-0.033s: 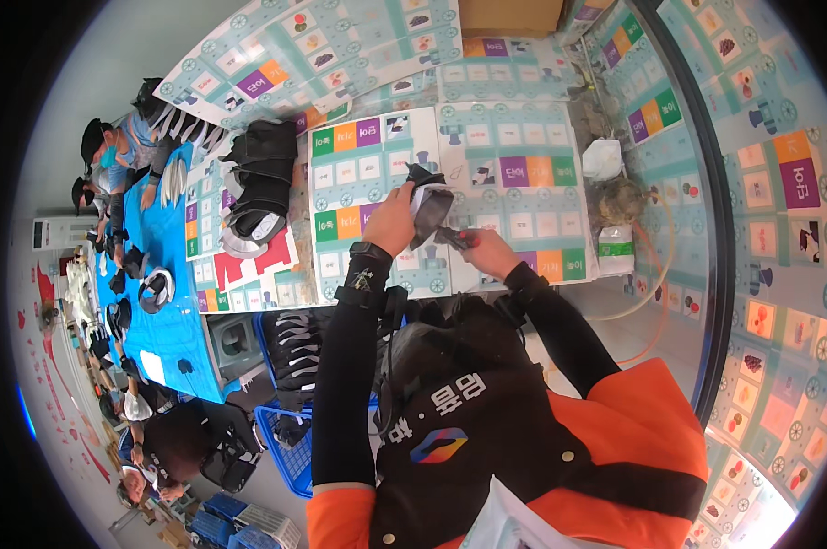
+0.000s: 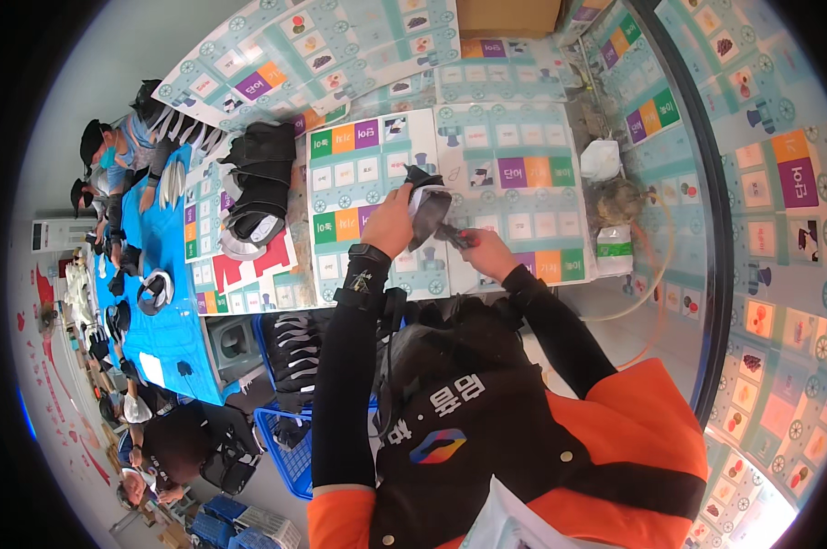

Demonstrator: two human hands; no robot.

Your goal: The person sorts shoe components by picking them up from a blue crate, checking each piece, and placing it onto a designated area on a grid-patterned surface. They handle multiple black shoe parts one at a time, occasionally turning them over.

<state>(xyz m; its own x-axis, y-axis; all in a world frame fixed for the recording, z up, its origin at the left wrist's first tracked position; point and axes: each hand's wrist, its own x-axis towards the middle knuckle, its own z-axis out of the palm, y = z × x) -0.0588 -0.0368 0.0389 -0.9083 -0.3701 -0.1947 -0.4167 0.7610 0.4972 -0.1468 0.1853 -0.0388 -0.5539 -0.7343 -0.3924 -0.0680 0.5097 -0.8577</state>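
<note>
The left hand (image 2: 390,222) is raised over the middle of the worktop (image 2: 523,137), its fingers closed round a dark grey and white fabric piece (image 2: 425,209), perhaps a shoe upper, which stands roughly upright with its long axis running away from the person. The right hand (image 2: 483,249) sits just right of it and lower, fingers curled around a small red-handled tool (image 2: 459,237) whose tip points left and touches or nearly touches the fabric's lower edge; which, I cannot tell. So the piece lies to the left of the tool hand, and the left hand carries it.

Near the worktop's left edge a stack of black fabric pieces (image 2: 258,174) rests on the patterned mat. Toward the right edge lie a white crumpled bag (image 2: 600,159) and a small green-labelled packet (image 2: 614,247). Below the near-left corner a blue plastic crate (image 2: 290,457) holds black and white striped pieces (image 2: 294,343).
</note>
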